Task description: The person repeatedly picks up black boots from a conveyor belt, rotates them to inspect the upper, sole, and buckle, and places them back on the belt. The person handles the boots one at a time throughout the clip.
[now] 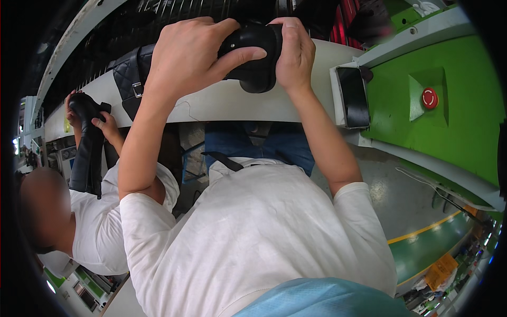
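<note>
Black boot (254, 39) is between our hands above the white tabletop (216, 103): our left hand (187, 58) clasps it, thumb across its side; our right hand (293, 55) grips its right end; farther right we see a red button (430, 98).

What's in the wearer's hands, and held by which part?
A black boot, by its foot end: left hand over the upper, right hand against the sole side.

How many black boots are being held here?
2: the first boot in the wearer's left hand and right hand, the second boot in the co-worker's hands at left. Others may be hidden.
</note>
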Available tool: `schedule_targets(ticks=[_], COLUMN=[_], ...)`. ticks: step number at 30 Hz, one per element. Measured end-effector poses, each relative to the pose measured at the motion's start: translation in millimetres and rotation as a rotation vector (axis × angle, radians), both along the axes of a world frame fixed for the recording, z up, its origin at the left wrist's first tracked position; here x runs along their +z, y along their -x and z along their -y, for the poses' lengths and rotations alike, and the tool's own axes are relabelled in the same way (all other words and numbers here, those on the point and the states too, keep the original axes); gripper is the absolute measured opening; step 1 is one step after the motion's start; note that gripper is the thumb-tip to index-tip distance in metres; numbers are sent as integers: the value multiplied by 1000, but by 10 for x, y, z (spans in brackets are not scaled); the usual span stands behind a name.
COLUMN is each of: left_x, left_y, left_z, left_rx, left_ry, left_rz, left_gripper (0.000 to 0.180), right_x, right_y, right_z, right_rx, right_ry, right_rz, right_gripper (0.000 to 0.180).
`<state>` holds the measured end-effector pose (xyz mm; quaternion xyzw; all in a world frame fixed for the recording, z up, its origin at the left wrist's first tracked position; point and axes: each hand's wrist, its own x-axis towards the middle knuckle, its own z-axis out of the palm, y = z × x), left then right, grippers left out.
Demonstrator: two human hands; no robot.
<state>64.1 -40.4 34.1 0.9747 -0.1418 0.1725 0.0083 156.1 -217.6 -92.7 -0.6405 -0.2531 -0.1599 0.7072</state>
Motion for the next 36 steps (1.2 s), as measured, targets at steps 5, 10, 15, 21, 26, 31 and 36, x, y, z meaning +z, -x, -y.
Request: schedule_targets(ticks=[5, 10, 15, 21, 26, 31, 36], left_x=[-42, 2, -63, -139, -148, -163, -208], left_y=[-27, 109, 440, 576, 590, 449, 348], left_z=[19, 123, 340, 405, 370, 260, 93], left_rx=[-45, -112, -154, -139, -151, -119, -145], left_ry=[32, 74, 185, 240, 236, 256, 305], left_rz=[34, 8, 15, 45, 49, 70, 136], left_gripper=[66, 66, 66, 68, 68, 67, 66], right_x=[-63, -22, -170, -316, -298, -120, 42], right_y=[33, 237, 509, 512, 537, 486, 412], right_z=[-11, 154, 375, 390, 388, 303, 221], right_rx=[-58, -46, 22, 68, 64, 83, 127], right_ry=[-16, 8, -16, -58, -48, -25, 18], right_rz=[88, 113, 222, 308, 305, 83, 40], right_gripper=[37, 38, 42, 46, 45, 45, 35])
